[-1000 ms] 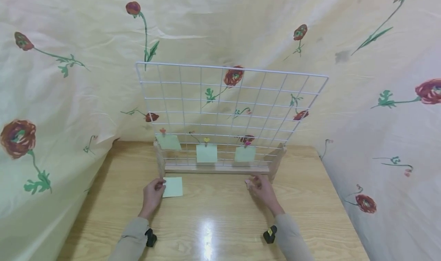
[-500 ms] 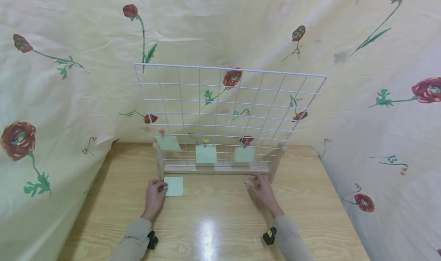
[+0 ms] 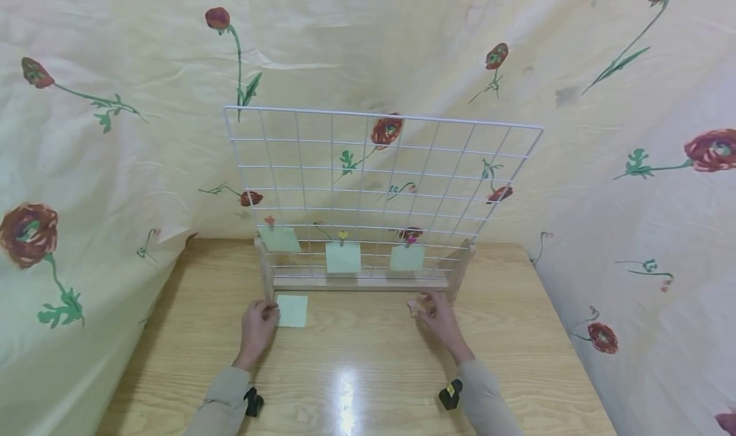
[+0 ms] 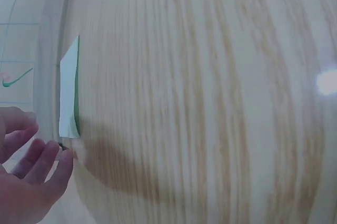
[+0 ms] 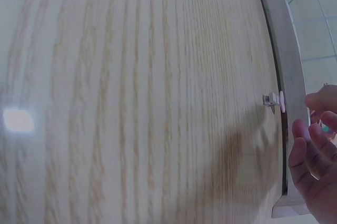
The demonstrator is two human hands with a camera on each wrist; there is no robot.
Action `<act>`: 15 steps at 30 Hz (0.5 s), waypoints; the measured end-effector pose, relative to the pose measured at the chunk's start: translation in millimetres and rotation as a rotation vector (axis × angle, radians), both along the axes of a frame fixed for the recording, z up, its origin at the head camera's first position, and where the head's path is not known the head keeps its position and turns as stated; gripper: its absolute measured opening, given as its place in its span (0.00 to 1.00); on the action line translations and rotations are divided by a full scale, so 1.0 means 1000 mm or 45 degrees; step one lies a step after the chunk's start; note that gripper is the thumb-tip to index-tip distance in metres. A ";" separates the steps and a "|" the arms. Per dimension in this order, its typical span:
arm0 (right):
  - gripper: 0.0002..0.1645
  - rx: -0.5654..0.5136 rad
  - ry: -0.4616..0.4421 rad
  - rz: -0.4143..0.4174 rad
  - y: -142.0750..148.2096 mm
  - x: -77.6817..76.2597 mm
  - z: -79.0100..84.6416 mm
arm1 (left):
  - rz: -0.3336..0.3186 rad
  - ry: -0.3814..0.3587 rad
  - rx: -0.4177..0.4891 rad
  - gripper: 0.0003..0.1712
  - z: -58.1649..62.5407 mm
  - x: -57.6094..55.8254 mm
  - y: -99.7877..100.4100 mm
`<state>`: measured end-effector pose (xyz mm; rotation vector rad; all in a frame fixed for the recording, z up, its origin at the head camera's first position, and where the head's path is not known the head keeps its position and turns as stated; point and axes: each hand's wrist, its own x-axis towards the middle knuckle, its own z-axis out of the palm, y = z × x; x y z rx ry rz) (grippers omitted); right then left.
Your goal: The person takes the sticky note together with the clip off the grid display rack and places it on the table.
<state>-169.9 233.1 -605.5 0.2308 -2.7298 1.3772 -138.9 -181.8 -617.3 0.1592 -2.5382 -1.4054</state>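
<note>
A pale green sticky note [image 3: 292,311] lies on the wooden table in front of the rack. My left hand [image 3: 258,329] is at its left edge, fingers loosely bent. In the left wrist view the note [image 4: 69,95] has a slightly curled corner, and the fingertips sit just below it without a visible grip. A small pink clip [image 3: 411,305] lies near the rack's right foot, with my right hand [image 3: 440,324] beside it. The right wrist view shows that clip [image 5: 273,99] apart from the relaxed fingers, which hold nothing.
Behind the hands stands a white wire grid rack [image 3: 376,161] on a wooden base [image 3: 361,284]. Three green notes hang on it: left [image 3: 280,239], middle [image 3: 343,257] and right [image 3: 407,257], each under a small coloured clip. Flowered cloth [image 3: 144,167] surrounds the table [image 3: 345,346].
My left hand and the loose note have shifted slightly to the right. My right hand stays by the pink clip. The head view has tilted a little.
</note>
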 end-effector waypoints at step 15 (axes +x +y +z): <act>0.26 -0.022 0.103 -0.034 0.006 -0.003 0.014 | -0.016 0.007 0.068 0.08 0.009 0.001 -0.001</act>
